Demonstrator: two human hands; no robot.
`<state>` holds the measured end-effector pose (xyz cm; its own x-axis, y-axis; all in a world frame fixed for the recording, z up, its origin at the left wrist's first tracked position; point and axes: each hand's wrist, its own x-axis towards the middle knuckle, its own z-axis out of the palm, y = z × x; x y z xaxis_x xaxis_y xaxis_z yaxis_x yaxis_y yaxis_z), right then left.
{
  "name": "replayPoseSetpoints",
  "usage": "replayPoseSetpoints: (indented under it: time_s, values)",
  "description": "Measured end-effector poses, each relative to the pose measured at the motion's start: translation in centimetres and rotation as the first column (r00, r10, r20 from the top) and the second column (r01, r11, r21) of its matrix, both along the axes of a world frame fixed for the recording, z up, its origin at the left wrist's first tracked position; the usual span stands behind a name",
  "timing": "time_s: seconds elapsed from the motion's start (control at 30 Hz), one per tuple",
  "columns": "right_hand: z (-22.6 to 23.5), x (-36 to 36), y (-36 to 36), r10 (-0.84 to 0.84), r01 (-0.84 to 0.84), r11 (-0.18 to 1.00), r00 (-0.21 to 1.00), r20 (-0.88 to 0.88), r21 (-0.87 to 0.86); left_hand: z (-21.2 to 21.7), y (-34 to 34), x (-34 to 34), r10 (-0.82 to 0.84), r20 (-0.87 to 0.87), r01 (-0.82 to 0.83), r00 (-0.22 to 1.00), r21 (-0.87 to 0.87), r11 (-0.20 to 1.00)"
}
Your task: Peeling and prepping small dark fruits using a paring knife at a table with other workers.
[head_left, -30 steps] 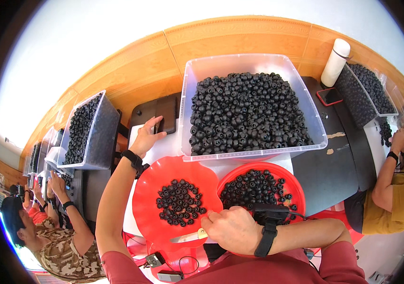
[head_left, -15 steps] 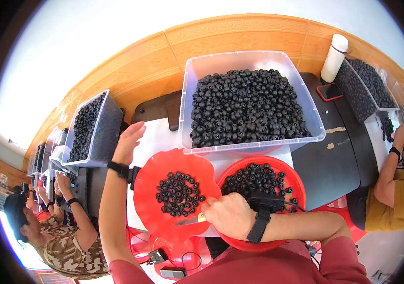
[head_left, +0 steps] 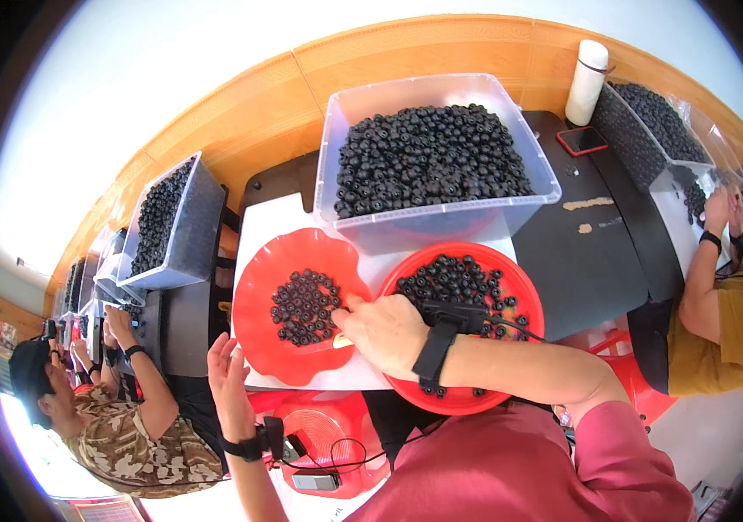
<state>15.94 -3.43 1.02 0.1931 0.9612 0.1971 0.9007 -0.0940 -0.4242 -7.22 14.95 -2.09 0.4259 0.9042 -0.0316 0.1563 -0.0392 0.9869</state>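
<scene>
My right hand (head_left: 386, 333) is closed round a small knife with a pale yellow handle (head_left: 342, 341). It reaches over the gap between a wavy-edged red tray (head_left: 254, 300) and a round red basin (head_left: 535, 300). The blade is mostly hidden now. Small black bead-like balls (head_left: 305, 306), some with a visible hole, lie grouped in the tray. More black balls (head_left: 450, 280) fill much of the basin. My left hand (head_left: 230, 387) is raised beside the tray's near left edge, fingers stretched out and holding nothing.
Behind the tray and basin stands a large clear box (head_left: 441, 213) heaped with black balls. A white flask (head_left: 586, 83) and a red-edged phone (head_left: 582, 140) are at the back right. Co-workers sit on both sides (head_left: 119, 418). A red stool (head_left: 319, 431) stands below the table edge.
My left hand has come back from the tray's far left side toward me. My right hand still grips the knife, whose blade showed before. The whole view has shifted.
</scene>
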Motion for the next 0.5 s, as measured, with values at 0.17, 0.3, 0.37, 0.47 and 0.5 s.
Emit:
replayPoseSetpoints:
  time_s: [0.17,0.3,0.37,0.47,0.5]
  values:
    - [4.2,2.1,-6.8,-0.132,0.16,0.982,0.959,-0.249,0.097,1.2,-9.3,1.4,0.197,-0.099,-0.148,0.975,0.368,0.918]
    - [5.0,4.6,-13.5,-0.246,0.308,0.948,0.863,-0.441,0.075,2.5,-15.3,3.7,-0.09,-0.276,0.268,0.957,0.717,0.644]
    - [3.6,5.2,-16.4,-0.286,0.417,0.898,0.796,-0.534,0.141,2.9,-17.4,6.4,-0.322,-0.316,0.451,0.892,0.659,0.602]
    - [3.4,5.0,-19.7,-0.346,0.476,0.878,0.702,-0.622,0.049,2.7,-20.0,9.4,-0.421,-0.417,0.592,0.806,0.579,0.56]
    - [3.0,4.9,-20.4,-0.35,0.479,0.877,0.698,-0.625,0.044,2.9,-20.5,10.2,-0.443,-0.472,0.647,0.762,0.577,0.499]
